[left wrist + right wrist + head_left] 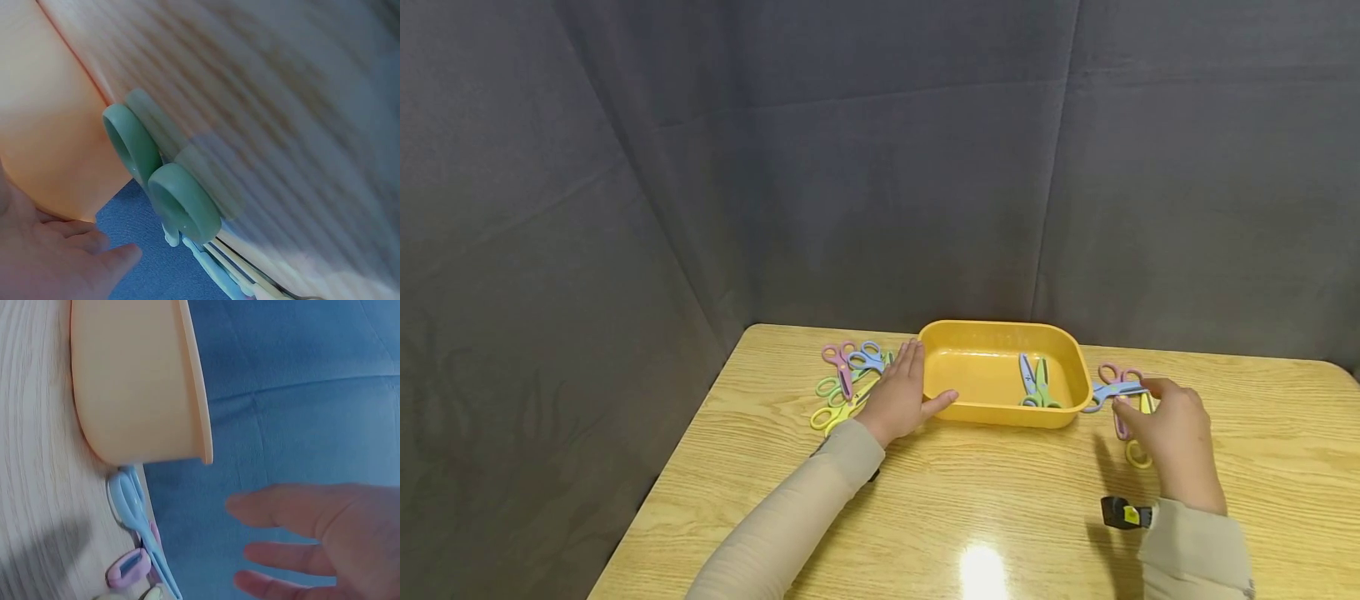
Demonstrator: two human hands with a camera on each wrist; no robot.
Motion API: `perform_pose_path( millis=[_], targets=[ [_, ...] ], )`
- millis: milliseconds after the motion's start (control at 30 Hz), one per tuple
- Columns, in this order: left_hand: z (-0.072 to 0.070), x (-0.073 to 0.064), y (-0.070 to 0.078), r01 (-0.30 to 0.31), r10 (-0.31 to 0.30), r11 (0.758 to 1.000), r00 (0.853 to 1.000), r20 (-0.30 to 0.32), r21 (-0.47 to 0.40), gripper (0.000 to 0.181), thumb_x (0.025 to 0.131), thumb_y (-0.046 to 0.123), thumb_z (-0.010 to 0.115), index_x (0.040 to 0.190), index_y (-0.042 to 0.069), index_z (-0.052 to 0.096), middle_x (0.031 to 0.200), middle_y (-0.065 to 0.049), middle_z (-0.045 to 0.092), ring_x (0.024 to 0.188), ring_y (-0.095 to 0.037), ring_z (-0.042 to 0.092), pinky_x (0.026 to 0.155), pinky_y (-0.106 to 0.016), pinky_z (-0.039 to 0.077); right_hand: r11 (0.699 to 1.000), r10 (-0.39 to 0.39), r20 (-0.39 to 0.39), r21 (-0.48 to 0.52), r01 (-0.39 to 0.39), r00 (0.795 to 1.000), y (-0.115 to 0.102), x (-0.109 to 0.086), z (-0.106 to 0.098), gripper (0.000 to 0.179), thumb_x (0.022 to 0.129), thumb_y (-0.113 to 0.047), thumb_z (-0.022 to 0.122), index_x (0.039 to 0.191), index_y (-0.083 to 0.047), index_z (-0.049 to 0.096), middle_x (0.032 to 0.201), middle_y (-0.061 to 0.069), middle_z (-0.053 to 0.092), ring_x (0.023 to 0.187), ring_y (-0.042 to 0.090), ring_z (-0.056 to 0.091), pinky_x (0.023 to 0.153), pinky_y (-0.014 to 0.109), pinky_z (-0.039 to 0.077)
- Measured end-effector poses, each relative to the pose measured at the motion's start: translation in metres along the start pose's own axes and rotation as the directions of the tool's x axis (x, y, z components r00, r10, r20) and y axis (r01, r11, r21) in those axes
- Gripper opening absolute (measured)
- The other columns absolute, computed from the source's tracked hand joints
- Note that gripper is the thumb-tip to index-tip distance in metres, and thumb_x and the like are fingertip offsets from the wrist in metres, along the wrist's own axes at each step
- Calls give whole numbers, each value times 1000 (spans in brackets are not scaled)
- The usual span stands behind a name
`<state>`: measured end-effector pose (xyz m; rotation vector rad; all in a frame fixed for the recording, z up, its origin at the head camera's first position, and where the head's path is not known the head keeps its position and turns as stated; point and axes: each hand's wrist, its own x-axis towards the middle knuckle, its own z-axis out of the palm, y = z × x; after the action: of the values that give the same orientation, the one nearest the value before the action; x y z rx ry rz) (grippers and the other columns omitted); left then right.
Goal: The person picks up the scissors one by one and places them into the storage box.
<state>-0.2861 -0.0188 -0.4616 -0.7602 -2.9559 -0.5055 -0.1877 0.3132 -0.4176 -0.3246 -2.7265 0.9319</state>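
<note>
My left hand (901,398) lies against the left end of the yellow bin (1000,414), thumb and fingers spread along its rim. Inside the bin's right half are blue scissors (1027,375) and green scissors (1042,375). On the right, my right hand (1176,433) hovers over a small group of scissors with its fingers parted and nothing between them. Below it lie blue scissors (128,503), pink scissors (130,567) and yellow scissors (1138,454). In the left wrist view, green scissors (184,203) show their handles close to the left hand (56,262).
A pile with pink scissors (842,367), blue scissors (868,357) and yellow scissors (827,417) lies left of the bin, partly behind the left hand. A wooden table (985,500) carries everything. Behind its back edge hangs a dark cloth (880,183).
</note>
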Motion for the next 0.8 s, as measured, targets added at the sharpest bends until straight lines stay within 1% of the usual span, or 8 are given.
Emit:
perform_pose_path(
  millis=[200,333,467,567,667,733,800],
  targets=[
    [-1,0,0,0,0,1000,1000,-1,-5,97,100,64,46,158,-9,18,165,-23,20,154,-36,15,122,-46,21,1000,10,27,-28,-9,1000,10,1,-4,59,92,-18,70,130,23,48,127,46,49,114,61,46,92,69,40],
    [-2,-1,1,0,0,1000,1000,-5,-4,97,100,64,47,157,-9,20,165,-23,21,154,-36,16,122,-46,22,995,73,81,-68,-67,994,11,1,-8,64,92,-20,69,132,24,46,128,47,47,115,62,44,93,69,39],
    [-1,0,1,4,-4,1000,1000,-5,-1,97,100,64,47,158,-8,19,165,-22,20,154,-35,16,122,-46,22,985,146,146,-113,-130,978,12,3,-11,72,92,-25,68,133,27,41,129,49,44,119,63,40,97,69,36],
    [0,0,0,9,-9,1000,1000,2,5,97,100,65,46,158,-7,17,166,-21,18,155,-35,14,123,-45,21,978,168,186,-154,-140,968,15,3,-12,76,90,-28,70,132,28,41,131,49,43,118,65,40,95,69,36],
    [0,0,0,9,-9,1000,1000,-1,3,97,100,65,46,158,-8,18,166,-22,19,154,-35,15,123,-45,21,972,171,230,-197,-127,958,18,4,-11,79,89,-33,71,130,29,42,131,49,44,114,67,42,91,69,38],
    [0,0,0,9,-9,1000,1000,-4,1,97,100,65,46,158,-8,19,165,-22,20,154,-35,15,122,-45,22,969,179,262,-214,-124,948,21,5,-10,76,88,-34,71,125,28,47,126,50,47,111,68,43,88,69,39],
    [0,0,0,7,-7,1000,1000,-10,-1,96,100,64,47,157,-8,20,165,-22,20,154,-35,16,122,-45,22,966,198,290,-221,-136,936,23,6,-9,69,88,-35,71,114,26,54,119,50,50,108,69,43,87,69,38]
  ],
)
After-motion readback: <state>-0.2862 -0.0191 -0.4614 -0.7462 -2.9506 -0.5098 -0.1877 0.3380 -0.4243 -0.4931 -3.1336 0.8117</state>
